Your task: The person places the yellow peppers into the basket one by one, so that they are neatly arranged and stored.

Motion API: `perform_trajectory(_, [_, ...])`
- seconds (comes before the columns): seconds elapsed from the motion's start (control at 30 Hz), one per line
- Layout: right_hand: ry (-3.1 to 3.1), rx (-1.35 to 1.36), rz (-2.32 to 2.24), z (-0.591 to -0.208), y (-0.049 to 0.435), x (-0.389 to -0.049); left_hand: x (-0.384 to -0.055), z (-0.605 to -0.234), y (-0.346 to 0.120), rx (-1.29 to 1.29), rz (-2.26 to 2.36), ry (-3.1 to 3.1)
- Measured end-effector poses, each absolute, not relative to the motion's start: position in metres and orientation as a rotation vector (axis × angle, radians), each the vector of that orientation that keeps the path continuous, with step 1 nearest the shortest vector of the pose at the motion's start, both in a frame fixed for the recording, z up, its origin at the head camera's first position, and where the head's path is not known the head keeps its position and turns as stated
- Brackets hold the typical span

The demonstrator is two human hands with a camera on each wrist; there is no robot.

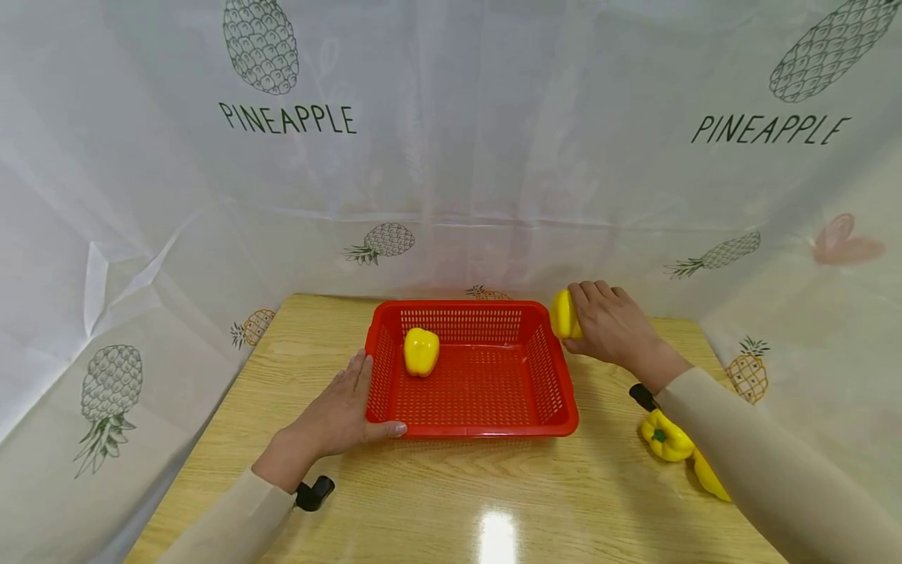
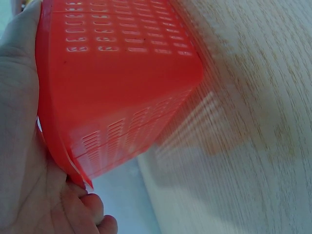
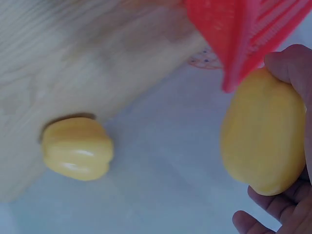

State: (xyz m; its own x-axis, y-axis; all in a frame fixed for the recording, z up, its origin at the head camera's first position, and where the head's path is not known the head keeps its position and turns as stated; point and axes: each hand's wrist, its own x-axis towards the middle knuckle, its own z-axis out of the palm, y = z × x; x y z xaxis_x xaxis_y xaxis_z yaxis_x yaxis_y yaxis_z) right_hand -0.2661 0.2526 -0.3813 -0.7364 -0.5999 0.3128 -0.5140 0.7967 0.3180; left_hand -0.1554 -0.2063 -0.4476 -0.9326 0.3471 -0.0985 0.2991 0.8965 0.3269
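A red plastic basket [image 1: 479, 430] with slotted walls stands on the wooden table. Inside it, toward the left, lies a yellow bell pepper [image 1: 421, 352]. My left hand [image 1: 338, 411] rests at the basket's near left corner, fingers extended along the left side and thumb over the front rim. With my right hand [image 1: 607, 325] I hold another yellow bell pepper [image 3: 263, 131] beside the basket's far right corner, at about rim height. The right thumb and fingers sit around that pepper; part of it is hidden by the hand in the head view.
Two more yellow bell peppers, one with a green stem end [image 1: 665, 436] and one partly covered by the sleeve [image 1: 710, 475], lie at the table's right. A yellow pepper [image 3: 78, 148] also shows in the right wrist view. White pineapple-print sheeting [image 1: 451, 157] surrounds the table [image 1: 437, 501].
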Motion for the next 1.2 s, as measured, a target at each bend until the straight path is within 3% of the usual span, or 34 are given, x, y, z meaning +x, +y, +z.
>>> perform_trajectory(0.5, [-2.55,0.931,-0.315,-0.369,0.185,-0.276,-0.158,-0.448,-0.208,0.487,0.471,2.901])
perform_trajectory(1.2, [-2.628,1.068,-0.42,-0.417,0.116,-0.288,-0.157,-0.449,-0.207,0.489,0.476,2.901])
